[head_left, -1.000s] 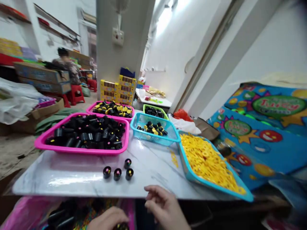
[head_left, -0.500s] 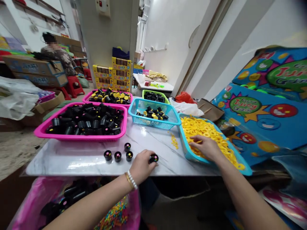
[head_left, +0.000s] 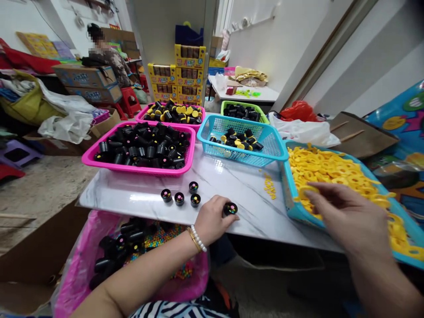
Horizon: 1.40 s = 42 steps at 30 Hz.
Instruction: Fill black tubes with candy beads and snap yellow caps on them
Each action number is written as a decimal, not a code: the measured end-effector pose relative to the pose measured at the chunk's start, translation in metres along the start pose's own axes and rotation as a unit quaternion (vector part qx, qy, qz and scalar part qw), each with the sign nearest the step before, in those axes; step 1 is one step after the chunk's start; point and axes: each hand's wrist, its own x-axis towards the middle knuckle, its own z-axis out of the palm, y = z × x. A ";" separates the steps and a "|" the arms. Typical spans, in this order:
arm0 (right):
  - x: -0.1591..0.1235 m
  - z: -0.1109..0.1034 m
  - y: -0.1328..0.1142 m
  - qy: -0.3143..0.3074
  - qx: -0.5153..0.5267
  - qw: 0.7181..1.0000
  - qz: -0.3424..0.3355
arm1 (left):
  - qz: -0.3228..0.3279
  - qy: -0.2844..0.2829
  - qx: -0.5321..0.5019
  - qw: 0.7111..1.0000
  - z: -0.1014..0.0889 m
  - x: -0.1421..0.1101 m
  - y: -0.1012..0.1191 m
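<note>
The fingers (head_left: pixel 217 202) of the left hand (head_left: pixel 212 221) are clamped around a small black cup (head_left: pixel 230 208), its mouth facing up and coloured beads showing inside. Whether its base touches the worktop (head_left: pixel 132 189) is hidden. The right hand (head_left: pixel 356 221) has thumb and index finger pinched together on a flat yellow piece (head_left: pixel 307 190), held over the near left part of a blue basket (head_left: pixel 291 198) heaped with yellow rings (head_left: pixel 327 170). A pearl bracelet (head_left: pixel 198 240) and a gold bangle (head_left: pixel 193 240) circle the left wrist.

Left of that hand, four black cups (head_left: pixel 179 199) stand upright near one another on the marbled worktop, coloured beads visible inside. Small yellow bits (head_left: pixel 270 187) lie scattered just beside the blue basket.

Farther back, a pink basket (head_left: pixel 139 170) is piled with black cylinders. To its right, a light-blue basket (head_left: pixel 248 158) holds fewer black pieces, some with yellow ends. Behind these sit a second pink basket (head_left: pixel 203 115) and a green basket (head_left: pixel 265 117).

Below the worktop's near edge, a plastic-lined pink tub (head_left: pixel 77 251) contains black cylinders and multicoloured beads. Beyond, yellow boxes (head_left: pixel 189 66) are stacked, and a person (head_left: pixel 111 66) sits at the left near a red stool (head_left: pixel 130 100).
</note>
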 end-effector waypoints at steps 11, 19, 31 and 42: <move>-0.043 0.065 -0.035 -0.166 0.143 0.966 -0.138 | -0.034 0.034 -0.020 0.999 0.003 0.000 0.000; -0.043 0.072 -0.013 -0.329 0.264 0.902 0.090 | -0.057 0.019 -0.003 0.998 0.001 0.004 0.002; -0.046 0.084 -0.045 -0.441 0.300 0.807 0.252 | -0.057 -0.053 0.030 0.997 -0.002 0.004 0.004; -0.036 0.090 -0.057 -0.480 0.307 0.769 0.289 | -0.066 -0.058 0.022 0.996 0.000 0.002 0.003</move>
